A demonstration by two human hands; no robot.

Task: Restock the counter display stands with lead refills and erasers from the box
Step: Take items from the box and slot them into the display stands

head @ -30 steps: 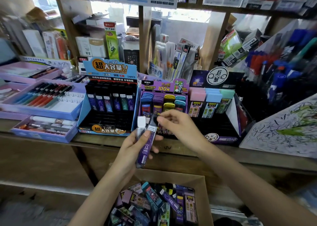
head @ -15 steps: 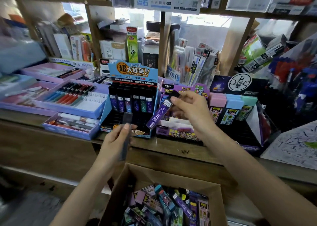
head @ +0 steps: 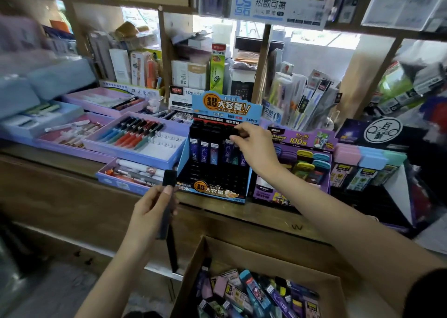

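A blue-and-black lead refill stand (head: 219, 192) sits on the wooden counter, with a row of dark refill tubes along its back. My right hand (head: 254, 148) reaches over that row and pinches the black cap of a purple lead refill tube (head: 228, 148) standing in the stand's right side. My left hand (head: 151, 211) holds another dark lead refill tube (head: 167, 204) upright in front of the counter edge. Below, an open cardboard box (head: 217, 247) holds several refill tubes and erasers.
A purple stand (head: 302, 138) with coloured erasers is right of the refill stand, and a black stand (head: 377, 170) with pastel erasers is further right. Pen trays (head: 135, 148) lie to the left. Shelves packed with stationery rise behind the counter.
My right hand carried the purple tube from in front of the purple stand left and up into the back row of the blue stand. My left hand stayed low with its tube. The camera view shifted left.
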